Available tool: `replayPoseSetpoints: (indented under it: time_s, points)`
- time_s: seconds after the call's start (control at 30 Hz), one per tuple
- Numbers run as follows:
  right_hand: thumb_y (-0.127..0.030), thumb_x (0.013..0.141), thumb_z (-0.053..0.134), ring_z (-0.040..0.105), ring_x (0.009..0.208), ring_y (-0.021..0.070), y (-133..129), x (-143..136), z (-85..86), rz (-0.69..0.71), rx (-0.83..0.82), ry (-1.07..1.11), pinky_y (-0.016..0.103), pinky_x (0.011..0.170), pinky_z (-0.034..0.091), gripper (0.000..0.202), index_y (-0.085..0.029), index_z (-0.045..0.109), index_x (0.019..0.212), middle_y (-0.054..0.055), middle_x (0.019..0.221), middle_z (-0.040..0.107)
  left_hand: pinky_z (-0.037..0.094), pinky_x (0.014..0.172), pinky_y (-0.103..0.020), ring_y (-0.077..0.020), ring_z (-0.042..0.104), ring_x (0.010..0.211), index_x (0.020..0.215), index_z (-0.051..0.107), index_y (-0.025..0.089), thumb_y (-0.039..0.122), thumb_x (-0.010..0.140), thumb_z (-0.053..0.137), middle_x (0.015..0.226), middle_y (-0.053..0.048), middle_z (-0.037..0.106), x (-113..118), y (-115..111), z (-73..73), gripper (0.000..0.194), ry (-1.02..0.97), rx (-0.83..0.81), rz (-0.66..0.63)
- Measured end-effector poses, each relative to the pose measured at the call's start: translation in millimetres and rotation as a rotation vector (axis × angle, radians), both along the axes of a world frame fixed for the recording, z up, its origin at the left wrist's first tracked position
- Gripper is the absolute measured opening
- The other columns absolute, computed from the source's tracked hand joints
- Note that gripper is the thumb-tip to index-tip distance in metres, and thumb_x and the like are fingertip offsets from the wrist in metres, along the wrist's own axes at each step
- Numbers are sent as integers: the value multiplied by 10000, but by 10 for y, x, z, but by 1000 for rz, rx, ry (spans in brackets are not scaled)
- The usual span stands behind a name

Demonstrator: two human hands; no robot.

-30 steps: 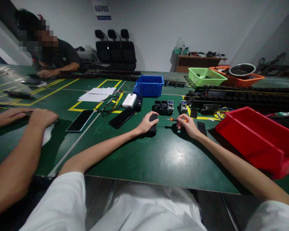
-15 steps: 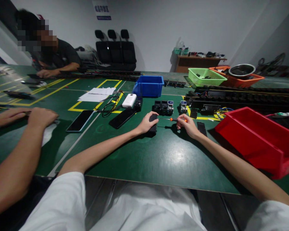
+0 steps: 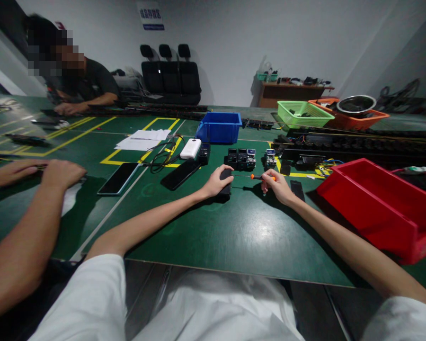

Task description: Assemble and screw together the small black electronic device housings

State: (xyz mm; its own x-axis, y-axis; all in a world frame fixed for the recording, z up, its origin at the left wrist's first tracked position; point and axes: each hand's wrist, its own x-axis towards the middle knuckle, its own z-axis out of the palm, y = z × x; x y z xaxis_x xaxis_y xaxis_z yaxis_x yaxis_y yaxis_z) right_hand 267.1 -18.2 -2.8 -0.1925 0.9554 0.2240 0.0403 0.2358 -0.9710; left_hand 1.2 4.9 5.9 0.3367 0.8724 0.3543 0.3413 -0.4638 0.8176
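Observation:
My left hand point(image 3: 216, 182) is closed around a small black box-shaped part point(image 3: 226, 188) resting on the green table. In my right hand point(image 3: 276, 184) is a screwdriver point(image 3: 257, 177) with an orange and black handle. Its thin shaft points left, level with the table, and the tip reaches the right side of the black part; I cannot tell whether it sits in a screw. Just behind my hands stand several small black modules point(image 3: 242, 158), some with bare electronics. Near my right wrist lies a flat black piece point(image 3: 297, 190).
A red bin point(image 3: 372, 208) is at the right, a blue bin point(image 3: 219, 128) behind. Two phones point(image 3: 119, 179), a white power bank point(image 3: 190, 148) and cables lie left. Long black rails point(image 3: 326, 142) run at the back right. A co-worker's arm point(image 3: 39, 227) is close on my left.
Almost nothing differs. Both hands keep their places, the left on the black part and the right on the screwdriver; the fingers of my right hand have shifted very slightly.

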Motion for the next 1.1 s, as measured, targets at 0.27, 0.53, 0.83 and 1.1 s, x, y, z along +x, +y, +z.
replayPoseSetpoints:
  time_s: [0.27, 0.53, 0.83, 1.1]
  points:
    - [-490, 873, 617, 530, 443, 115, -3, -7, 12, -3, -14, -6, 230, 455, 423, 298, -214, 516, 828, -39, 542, 602, 461, 926, -347, -205, 566, 1001, 1084, 602, 190, 285, 821, 599, 1039, -41, 606, -2, 3, 0, 279, -4, 0, 4]
    - [-432, 811, 694, 581, 530, 117, -6, 0, 0, -3, -27, 67, 229, 521, 455, 308, -226, 525, 967, -42, 631, 634, 467, 915, -348, -202, 576, 980, 1086, 605, 197, 283, 815, 610, 1022, -38, 609, 5, -7, 9, 285, -12, -19, 6]
    - [-466, 791, 713, 575, 530, 114, -31, -17, 30, -23, 16, 17, 239, 524, 459, 320, -205, 549, 875, -30, 636, 628, 471, 916, -358, -203, 577, 978, 1081, 610, 193, 276, 815, 613, 1011, -38, 613, 1, -13, 20, 279, -3, -3, 8]
    - [-493, 854, 647, 533, 437, 112, -25, -10, 22, 9, 6, 7, 229, 425, 433, 311, -207, 529, 819, -32, 557, 608, 473, 910, -348, -200, 578, 977, 1098, 608, 187, 290, 821, 615, 1026, -43, 613, -3, 1, -13, 295, 1, 12, 10]
